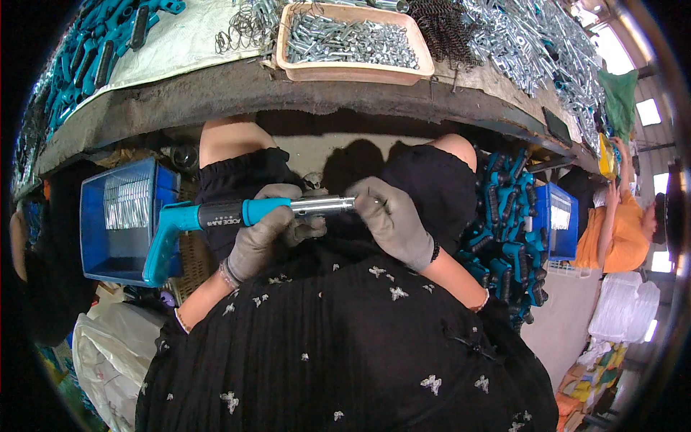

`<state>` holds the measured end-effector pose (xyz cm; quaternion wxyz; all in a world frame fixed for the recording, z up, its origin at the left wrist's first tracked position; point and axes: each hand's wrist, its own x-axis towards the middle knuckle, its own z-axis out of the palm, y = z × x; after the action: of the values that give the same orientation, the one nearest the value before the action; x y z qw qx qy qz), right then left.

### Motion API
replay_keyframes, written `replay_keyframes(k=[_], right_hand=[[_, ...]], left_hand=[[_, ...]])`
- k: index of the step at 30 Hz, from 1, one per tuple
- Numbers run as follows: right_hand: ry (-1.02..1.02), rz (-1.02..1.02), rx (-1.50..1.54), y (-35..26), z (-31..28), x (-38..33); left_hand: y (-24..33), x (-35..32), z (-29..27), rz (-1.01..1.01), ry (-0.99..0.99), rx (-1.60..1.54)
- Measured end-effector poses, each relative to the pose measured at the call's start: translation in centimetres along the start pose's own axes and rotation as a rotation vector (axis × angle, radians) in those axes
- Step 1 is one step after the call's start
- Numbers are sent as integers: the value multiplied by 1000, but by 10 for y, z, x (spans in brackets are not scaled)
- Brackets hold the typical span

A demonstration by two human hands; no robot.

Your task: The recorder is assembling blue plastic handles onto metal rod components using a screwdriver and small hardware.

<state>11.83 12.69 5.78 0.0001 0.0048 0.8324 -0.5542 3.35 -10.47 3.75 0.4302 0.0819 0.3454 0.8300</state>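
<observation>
Over the lap, the left hand (263, 241) clasps the teal nail-gun tool (216, 216) at its barrel; the right hand (392, 219) pinches the steel tip (327, 205), apparently fitting it. Seating it squarely comes next.

A single head-worn fisheye camera looks steeply down over the wearer's lap (338, 345), close to both gloved hands at mid-frame. It faces forward to the work surface (216, 93), whose edge bows across the top. Rim areas darken and bend, so the side bins, perhaps just beside the knees, read poorly.
</observation>
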Motion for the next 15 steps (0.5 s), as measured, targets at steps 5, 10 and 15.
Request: replay_keyframes(k=[5,10,15], right_hand=[[120,323,279,-35,6,4],[60,125,247,-13,6,2],[-3,169,95,7,9,8]], left_hand=[[-3,0,-8,5,4,-69],[-9,2,-20,23,-19,-93],[-8,4,-12,28,44,-58]])
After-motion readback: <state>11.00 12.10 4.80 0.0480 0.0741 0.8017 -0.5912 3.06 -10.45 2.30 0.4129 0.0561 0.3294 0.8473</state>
